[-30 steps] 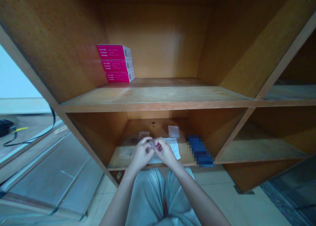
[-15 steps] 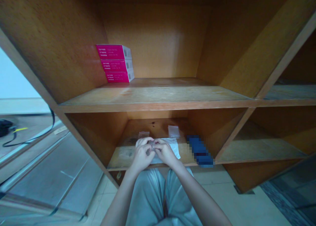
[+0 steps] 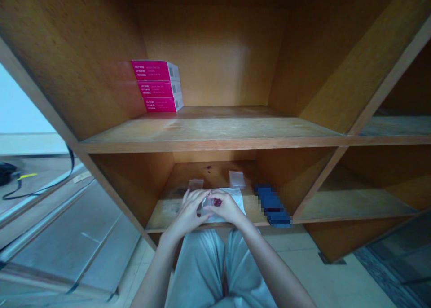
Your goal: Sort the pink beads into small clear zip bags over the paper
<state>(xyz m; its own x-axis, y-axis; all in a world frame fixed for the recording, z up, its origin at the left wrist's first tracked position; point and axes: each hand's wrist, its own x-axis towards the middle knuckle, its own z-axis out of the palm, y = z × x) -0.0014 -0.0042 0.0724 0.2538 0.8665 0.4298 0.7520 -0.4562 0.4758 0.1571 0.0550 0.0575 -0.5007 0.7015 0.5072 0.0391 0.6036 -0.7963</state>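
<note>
My left hand [image 3: 192,208] and my right hand [image 3: 226,205] meet over the front of the lower shelf. Between them is a small clear plastic bag [image 3: 207,201], partly covered by the fingers. My left hand curves round the bag's left side, thumb and fingers somewhat apart. The right hand's thumb and fingers are closed round a small dark red thing [image 3: 217,202]; whether it lies inside the bag I cannot tell. Beneath the hands lies a white sheet [image 3: 238,199]. Just behind are two flat clear bags, one on the left [image 3: 196,183] and one on the right [image 3: 237,179].
A blurred dark blue object [image 3: 272,205] lies to the right on the lower shelf [image 3: 161,218]. Above, three pink boxes [image 3: 156,88] are stacked at the left of the upper shelf [image 3: 235,126]. Glass panels [image 3: 67,236] lean at the lower left, near a black cable [image 3: 72,162].
My hands have turned from a tight fingertip pinch. The left hand has spread and shifted slightly left, and the dark red thing now shows within the right hand's fingers.
</note>
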